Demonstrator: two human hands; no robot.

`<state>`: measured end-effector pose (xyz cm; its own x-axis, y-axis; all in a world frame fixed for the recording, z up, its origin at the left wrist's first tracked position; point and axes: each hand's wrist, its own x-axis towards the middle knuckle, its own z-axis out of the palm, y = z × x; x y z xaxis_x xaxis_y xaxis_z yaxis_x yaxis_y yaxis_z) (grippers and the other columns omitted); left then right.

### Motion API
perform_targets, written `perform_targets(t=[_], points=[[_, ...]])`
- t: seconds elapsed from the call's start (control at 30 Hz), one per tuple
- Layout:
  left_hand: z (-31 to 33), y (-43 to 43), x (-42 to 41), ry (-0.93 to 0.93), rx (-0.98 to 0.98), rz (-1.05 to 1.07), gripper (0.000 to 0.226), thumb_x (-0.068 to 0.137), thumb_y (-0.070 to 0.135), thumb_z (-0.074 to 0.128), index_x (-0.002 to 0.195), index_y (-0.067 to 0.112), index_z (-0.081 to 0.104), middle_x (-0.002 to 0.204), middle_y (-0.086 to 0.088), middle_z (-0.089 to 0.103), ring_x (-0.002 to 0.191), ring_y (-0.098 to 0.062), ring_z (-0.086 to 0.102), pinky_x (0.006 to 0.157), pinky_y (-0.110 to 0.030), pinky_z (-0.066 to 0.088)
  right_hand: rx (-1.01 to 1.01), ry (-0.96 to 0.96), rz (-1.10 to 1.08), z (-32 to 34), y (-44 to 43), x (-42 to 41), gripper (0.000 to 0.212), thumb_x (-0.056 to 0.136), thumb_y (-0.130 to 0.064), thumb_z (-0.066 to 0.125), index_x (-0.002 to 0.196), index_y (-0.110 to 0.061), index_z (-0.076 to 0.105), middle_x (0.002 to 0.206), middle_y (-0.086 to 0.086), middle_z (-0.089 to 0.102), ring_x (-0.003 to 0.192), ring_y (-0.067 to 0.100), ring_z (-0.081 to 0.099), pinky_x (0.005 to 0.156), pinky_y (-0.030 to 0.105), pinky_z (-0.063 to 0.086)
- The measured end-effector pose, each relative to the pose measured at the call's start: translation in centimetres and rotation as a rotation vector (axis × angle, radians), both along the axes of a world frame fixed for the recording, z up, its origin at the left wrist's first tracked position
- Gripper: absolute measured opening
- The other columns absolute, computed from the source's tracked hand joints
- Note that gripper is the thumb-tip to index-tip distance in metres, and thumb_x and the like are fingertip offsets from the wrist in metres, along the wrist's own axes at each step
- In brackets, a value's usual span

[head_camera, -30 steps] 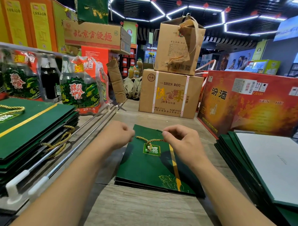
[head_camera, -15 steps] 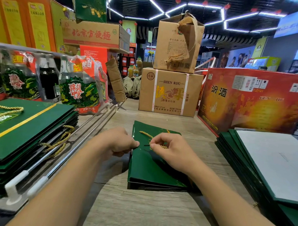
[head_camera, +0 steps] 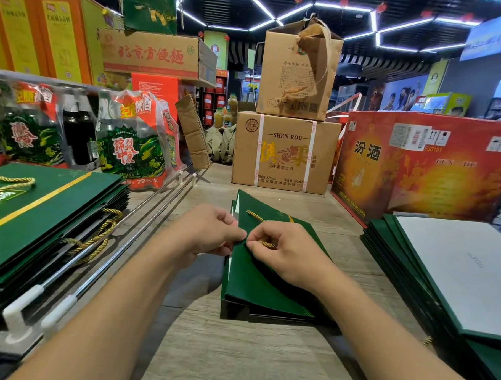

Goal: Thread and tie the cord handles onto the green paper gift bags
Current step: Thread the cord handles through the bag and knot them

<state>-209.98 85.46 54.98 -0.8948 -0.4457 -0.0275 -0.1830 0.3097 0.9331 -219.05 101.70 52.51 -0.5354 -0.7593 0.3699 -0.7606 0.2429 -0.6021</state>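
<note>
Gold cord [head_camera: 267, 244] in right hand [head_camera: 286, 253], atop bag [head_camera: 256, 282]

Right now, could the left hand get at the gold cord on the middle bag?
Probably yes: the left hand pinches the edge of the green bag beside the gold cord, with nothing between them.

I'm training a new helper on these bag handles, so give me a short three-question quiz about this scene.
1. True or false: the right hand pinches the gold cord.
2. The green bag being worked on lies: A on the wooden surface, B on a shelf, C on a chair.
3. How many brown cartons stand stacked beyond it?
Key: 1 true; 2 A; 3 two.
</note>
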Motion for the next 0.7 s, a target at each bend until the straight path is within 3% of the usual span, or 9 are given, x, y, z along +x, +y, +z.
perform_targets(t=[0.13, 0.23, 0.37, 0.6, 0.7], points=[[0.48, -0.46, 0.24, -0.014, 0.021, -0.07, 0.012, 0.097, 0.008, 0.059, 0.097, 0.011, 0.072, 0.086, -0.006, 0.069, 0.069, -0.013, 0.06, 0.059, -0.023, 0.045, -0.062, -0.039, -0.012, 0.02, 0.27, -0.23, 0.009, 0.096, -0.022, 0.069, 0.09, -0.029, 0.072, 0.085, -0.014, 0.069, 0.079, -0.006, 0.059, 0.071, 0.01, 0.043], [0.64, -0.59, 0.72, -0.077, 0.005, -0.186, 0.019, 0.092, 0.008, 0.07, 0.11, 0.014, 0.069, 0.089, -0.006, 0.073, 0.073, -0.013, 0.061, 0.065, -0.026, 0.045, -0.075, -0.052, -0.033, -0.11, 0.37, -0.4, 0.011, 0.096, -0.023, 0.07, 0.088, -0.03, 0.073, 0.084, -0.014, 0.069, 0.077, -0.007, 0.059, 0.069, 0.01, 0.042], [0.03, -0.53, 0.4, -0.052, -0.003, -0.166, 0.027, 0.086, 0.006, 0.076, 0.108, 0.011, 0.063, 0.09, -0.011, 0.069, 0.077, -0.019, 0.056, 0.061, -0.026, 0.043, -0.114, -0.101, -0.023, -0.08, 0.33, -0.53, 0.012, 0.094, -0.022, 0.073, 0.085, -0.03, 0.074, 0.074, -0.02, 0.068, 0.064, -0.005, 0.058, 0.061, 0.011, 0.041], [0.03, -0.63, 0.51, -0.052, -0.048, -0.176, 0.025, 0.086, -0.001, 0.072, 0.107, 0.009, 0.064, 0.076, -0.007, 0.06, 0.064, -0.015, 0.05, 0.056, -0.023, 0.04, -0.129, -0.167, -0.041, -0.18, 0.59, -0.65, 0.008, 0.094, -0.024, 0.071, 0.089, -0.025, 0.077, 0.08, -0.002, 0.073, 0.07, 0.006, 0.062, 0.072, 0.035, 0.056], [-0.09, -0.82, 0.47, -0.082, -0.069, -0.183, 0.025, 0.088, -0.006, 0.068, 0.108, 0.008, 0.062, 0.074, -0.007, 0.06, 0.062, -0.014, 0.05, 0.056, -0.023, 0.04, -0.093, -0.184, -0.029, -0.27, 0.48, -0.59, 0.009, 0.095, -0.024, 0.07, 0.09, -0.025, 0.077, 0.084, 0.003, 0.074, 0.07, 0.009, 0.062, 0.077, 0.039, 0.057]])
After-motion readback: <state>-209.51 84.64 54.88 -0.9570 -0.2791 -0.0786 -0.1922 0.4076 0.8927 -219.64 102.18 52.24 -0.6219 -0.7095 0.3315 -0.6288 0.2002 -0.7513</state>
